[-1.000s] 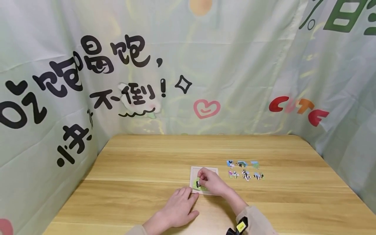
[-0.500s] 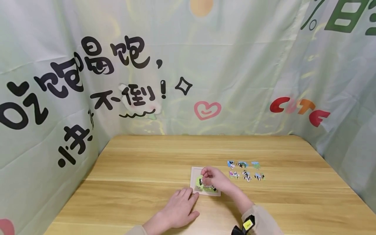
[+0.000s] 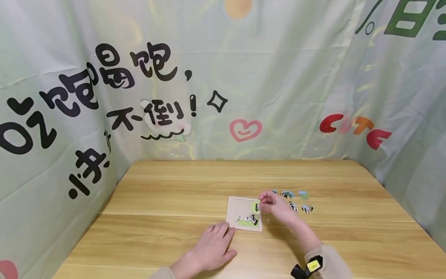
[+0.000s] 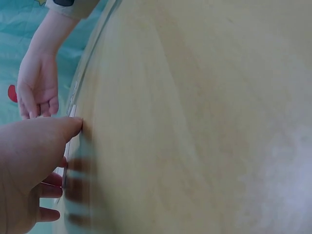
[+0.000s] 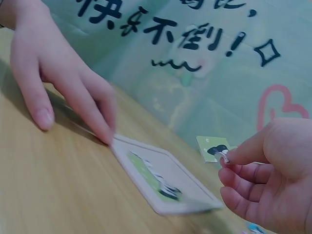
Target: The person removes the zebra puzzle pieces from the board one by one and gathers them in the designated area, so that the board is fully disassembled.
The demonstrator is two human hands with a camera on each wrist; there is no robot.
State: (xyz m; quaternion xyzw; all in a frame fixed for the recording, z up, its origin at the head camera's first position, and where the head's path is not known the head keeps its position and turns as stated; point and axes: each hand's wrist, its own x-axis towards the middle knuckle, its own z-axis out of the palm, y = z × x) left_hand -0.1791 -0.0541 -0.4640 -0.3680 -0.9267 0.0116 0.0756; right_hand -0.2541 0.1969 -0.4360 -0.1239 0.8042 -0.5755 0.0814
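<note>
A square, pale puzzle tray (image 3: pixel 240 203) lies on the table. Inside it, along the lower right, is a green puzzle piece with a black-and-white animal (image 3: pixel 248 221). My left hand (image 3: pixel 211 248) rests on the table with its fingers extended, fingertips touching the tray's near left corner. Between thumb and fingertips, my right hand (image 3: pixel 280 210) pinches another green puzzle piece (image 5: pixel 208 145) with a black-and-white print. It holds this piece raised near the tray's right edge. In the left wrist view, the right hand (image 4: pixel 40 85) appears beyond the left.
Several loose puzzle pieces (image 3: pixel 303 195) lie in two rows right of the tray, some partly behind my right hand. The wooden table (image 3: pixel 167 193) is bordered by a printed cloth backdrop (image 3: pixel 278 85) at the back and sides.
My right hand has lifted the green puzzle piece from the tray's lower left and carried it right, towards the tray's right edge. The left hand has stayed in place.
</note>
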